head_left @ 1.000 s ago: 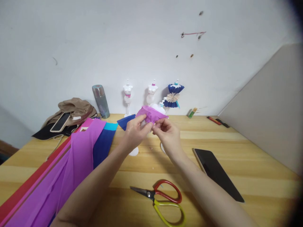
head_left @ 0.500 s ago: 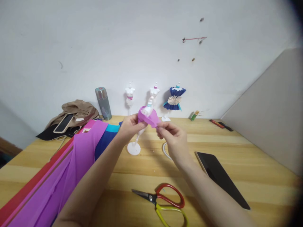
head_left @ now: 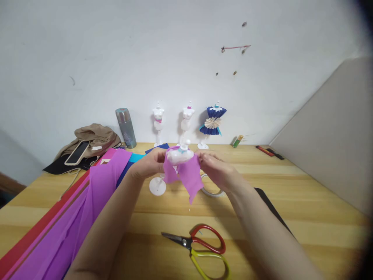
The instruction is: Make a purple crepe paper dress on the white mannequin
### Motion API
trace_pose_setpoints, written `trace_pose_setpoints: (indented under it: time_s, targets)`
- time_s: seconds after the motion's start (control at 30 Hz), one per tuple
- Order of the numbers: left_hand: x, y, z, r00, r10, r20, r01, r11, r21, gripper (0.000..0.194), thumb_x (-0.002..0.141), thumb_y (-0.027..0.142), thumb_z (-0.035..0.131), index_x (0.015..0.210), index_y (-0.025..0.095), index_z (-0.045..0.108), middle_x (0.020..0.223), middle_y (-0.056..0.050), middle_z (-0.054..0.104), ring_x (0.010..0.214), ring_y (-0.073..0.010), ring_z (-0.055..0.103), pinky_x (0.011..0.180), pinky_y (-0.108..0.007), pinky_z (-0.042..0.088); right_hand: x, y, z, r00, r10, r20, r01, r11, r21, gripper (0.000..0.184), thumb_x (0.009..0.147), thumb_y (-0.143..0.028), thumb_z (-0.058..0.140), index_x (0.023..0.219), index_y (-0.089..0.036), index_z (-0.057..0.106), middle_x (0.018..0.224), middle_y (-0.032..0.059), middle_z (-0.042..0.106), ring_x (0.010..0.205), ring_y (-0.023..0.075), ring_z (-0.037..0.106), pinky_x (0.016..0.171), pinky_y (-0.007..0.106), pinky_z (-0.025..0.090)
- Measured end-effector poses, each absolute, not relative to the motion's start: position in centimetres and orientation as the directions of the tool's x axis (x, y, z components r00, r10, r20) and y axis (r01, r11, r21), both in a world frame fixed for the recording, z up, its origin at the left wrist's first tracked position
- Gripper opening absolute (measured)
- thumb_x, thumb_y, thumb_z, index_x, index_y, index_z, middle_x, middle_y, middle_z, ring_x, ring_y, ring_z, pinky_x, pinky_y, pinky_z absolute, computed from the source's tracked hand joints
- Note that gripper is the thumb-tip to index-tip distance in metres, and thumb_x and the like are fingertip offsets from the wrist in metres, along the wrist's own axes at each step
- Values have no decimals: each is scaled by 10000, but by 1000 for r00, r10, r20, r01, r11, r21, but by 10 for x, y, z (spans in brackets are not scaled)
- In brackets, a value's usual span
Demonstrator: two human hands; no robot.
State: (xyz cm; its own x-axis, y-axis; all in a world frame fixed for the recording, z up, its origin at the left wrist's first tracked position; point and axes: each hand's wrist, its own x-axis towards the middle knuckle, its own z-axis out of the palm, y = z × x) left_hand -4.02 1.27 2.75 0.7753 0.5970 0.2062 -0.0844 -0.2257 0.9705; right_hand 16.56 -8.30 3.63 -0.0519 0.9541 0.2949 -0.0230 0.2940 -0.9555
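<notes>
A small white mannequin leans toward me over the table, its round base lifted at the left. Purple crepe paper drapes around its shoulders, with a pointed end hanging down in front. My left hand is closed at the left edge of the paper and mannequin. On the other side, my right hand pinches the paper's right edge by the shoulder. Its fingertips are partly hidden. Behind and below that hand lies a roll of white tape.
Scissors with red and yellow handles lie in front. Purple paper strips cover the left side. Two bare mannequins and a blue-dressed one stand by the wall, near a thermos. A dark tablet lies right.
The mannequin has tipped forward toward me, and the purple paper now hangs down its front instead of being bunched around it. My right hand has turned, palm more inward.
</notes>
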Motion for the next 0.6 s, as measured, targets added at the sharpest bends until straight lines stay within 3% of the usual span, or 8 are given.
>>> trace_pose_setpoints:
  time_s: [0.17, 0.3, 0.4, 0.6]
  targets:
    - [-48, 4, 52, 878, 448, 167, 3, -354, 935, 393, 604, 475, 872, 830, 167, 781, 760, -75, 710, 689, -209, 633, 638, -302, 531, 171, -91, 43, -131, 982, 138, -147, 118, -982, 416, 637, -530, 848, 619, -181, 622, 549, -14, 559, 484, 105, 457, 472, 241, 334]
    - [-51, 0, 60, 895, 390, 218, -18, -458, 889, 355, 672, 405, 845, 944, 183, 789, 905, -85, 748, 782, -217, 660, 720, -305, 548, 173, -96, 47, -107, 980, 167, -115, 155, -981, 397, 666, -528, 834, 623, -189, 632, 562, -11, 567, 495, 109, 476, 473, 245, 365]
    - [-53, 1, 61, 887, 398, 235, 5, -517, 856, 334, 695, 396, 832, 955, 191, 795, 864, -71, 739, 817, -223, 666, 738, -301, 548, 171, -101, 52, -81, 975, 205, -54, 201, -978, 392, 695, -548, 804, 614, -203, 637, 563, -5, 567, 503, 120, 478, 469, 257, 367]
    - [-52, 2, 59, 870, 434, 234, 19, -504, 863, 411, 684, 314, 830, 1078, 201, 789, 937, -69, 754, 835, -229, 677, 755, -311, 553, 168, -105, 54, -33, 969, 243, -38, 242, -970, 366, 703, -539, 797, 603, -218, 654, 560, -6, 559, 504, 122, 457, 466, 265, 355]
